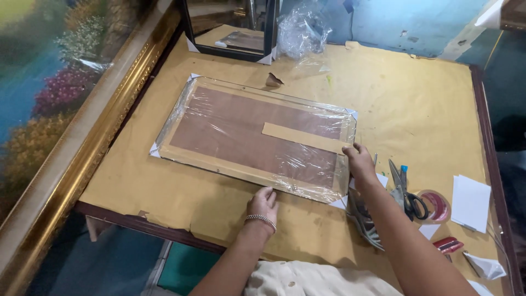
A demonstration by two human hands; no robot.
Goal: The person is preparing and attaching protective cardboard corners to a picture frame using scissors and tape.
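A flat picture frame [241,129] lies back-up on the brown paper-covered table [394,104], wrapped in clear plastic film, with white cardboard corner guards and a tan strip across its brown backing. My left hand [263,203] rests fingers-down on the table at the frame's near edge, a beaded bracelet on the wrist. My right hand [360,159] presses on the frame's near right corner, fingers on the plastic. Neither hand holds anything.
Scissors [405,192], a roll of tape [435,205], white cards [470,203], a red cutter [448,244] and loose plastic lie at the right. A black-framed mirror [230,33] and crumpled plastic [301,27] stand at the back. A large gold-framed painting [60,104] leans along the left.
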